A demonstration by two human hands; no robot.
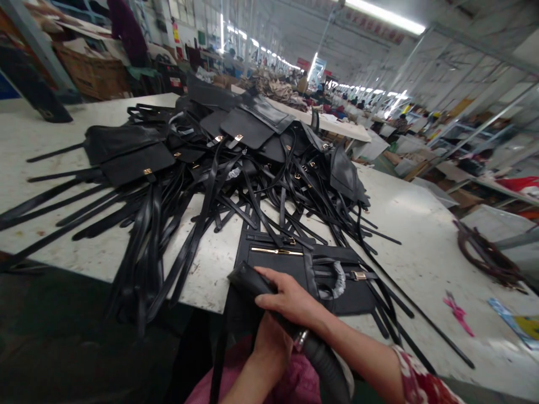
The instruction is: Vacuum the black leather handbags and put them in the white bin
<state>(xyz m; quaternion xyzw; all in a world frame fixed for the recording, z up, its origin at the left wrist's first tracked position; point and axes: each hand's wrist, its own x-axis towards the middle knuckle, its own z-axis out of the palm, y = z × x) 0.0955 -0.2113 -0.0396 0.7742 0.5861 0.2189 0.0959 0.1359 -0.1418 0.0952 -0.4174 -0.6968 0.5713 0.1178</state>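
A long black leather-like piece, seemingly part of a bag, lies across my lap at the table's front edge. My right hand grips its upper end, with the thumb on the near side and the fingers over the top. Below it, my left hand is closed against the underside, its fingertips hidden. A shiny metal fitting shows beside my left hand, where the black material looks ribbed. Just beyond my hands, a flat black bag with a gold zip and a plastic-wrapped handle lies on the table.
A large heap of black bags with trailing straps covers the white table; several straps hang over the front edge. To the right lie pink snips, a coiled brown cord and a blue-and-yellow packet.
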